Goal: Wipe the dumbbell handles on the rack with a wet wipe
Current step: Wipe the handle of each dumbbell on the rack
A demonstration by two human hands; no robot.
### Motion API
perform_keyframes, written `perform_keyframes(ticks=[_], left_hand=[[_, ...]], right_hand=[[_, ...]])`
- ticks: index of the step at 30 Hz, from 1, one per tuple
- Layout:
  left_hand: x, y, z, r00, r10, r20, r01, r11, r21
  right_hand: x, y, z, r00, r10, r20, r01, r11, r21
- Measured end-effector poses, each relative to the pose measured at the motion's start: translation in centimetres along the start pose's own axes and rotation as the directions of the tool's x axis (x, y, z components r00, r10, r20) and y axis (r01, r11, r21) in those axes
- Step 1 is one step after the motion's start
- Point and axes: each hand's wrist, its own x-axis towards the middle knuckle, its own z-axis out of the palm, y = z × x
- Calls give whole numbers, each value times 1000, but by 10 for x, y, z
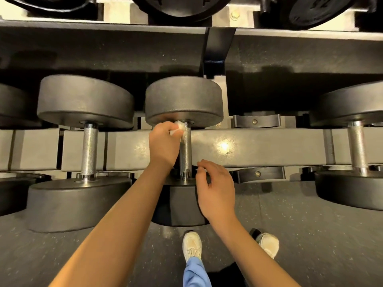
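A black dumbbell with a knurled steel handle (186, 150) lies on the rack (259, 148) in the middle of the view. My left hand (163, 143) holds a crumpled white wet wipe (178, 127) against the far end of that handle, just under the far weight head (183, 100). My right hand (215, 189) hovers over the near weight head, fingers loosely curled, holding nothing. A second dumbbell's handle (89, 150) sits to the left and a third dumbbell's handle (356, 148) to the right.
Two empty black cradles (256, 120) mark a free slot between the middle and right dumbbells. An upper shelf with weight plates (182, 7) runs across the top. My white shoes (192, 245) stand on the dark rubber floor (310, 235) below.
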Motion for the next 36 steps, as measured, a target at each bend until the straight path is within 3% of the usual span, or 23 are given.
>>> perform_keyframes(ticks=[3,8,11,17,19,21,22,24,27,28,30,32,36], left_hand=[[0,3,1,1000,-11,5,11,1000,9],[-21,-9,-14,939,-172,297,136,981,138],[-26,-11,-20,899,-170,404,93,975,202],[-5,-2,-4,984,-142,105,146,989,-27],[-5,0,-3,983,-163,79,165,986,-30],[-14,1,-6,970,-198,140,192,980,57],[-19,2,-9,943,-243,229,198,959,203],[-24,6,-14,811,-404,423,148,841,520],[-17,22,-17,617,-576,537,77,723,687],[-16,24,-18,623,-569,536,100,738,667],[-15,18,-15,797,-418,436,185,856,482],[-17,11,-12,937,-286,203,248,950,192],[-4,14,0,984,-176,26,176,984,-11]], right_hand=[[0,1,0,1000,11,25,-11,1000,-1],[0,0,-1,999,26,24,-26,1000,-2],[0,0,-1,999,29,26,-29,1000,-8],[1,1,-1,999,21,30,-21,1000,6],[1,2,0,1000,11,21,-11,1000,4],[0,2,0,1000,-14,-1,14,1000,0],[0,2,1,1000,-26,-9,26,1000,0],[0,3,1,999,-39,-3,39,999,-14],[1,2,0,999,-38,6,38,999,-31],[1,2,-1,999,-40,5,41,999,-33],[1,1,-1,999,-41,4,42,999,-30],[1,2,-1,999,-34,8,35,999,-24],[1,4,-1,999,-51,7,51,999,-14]])
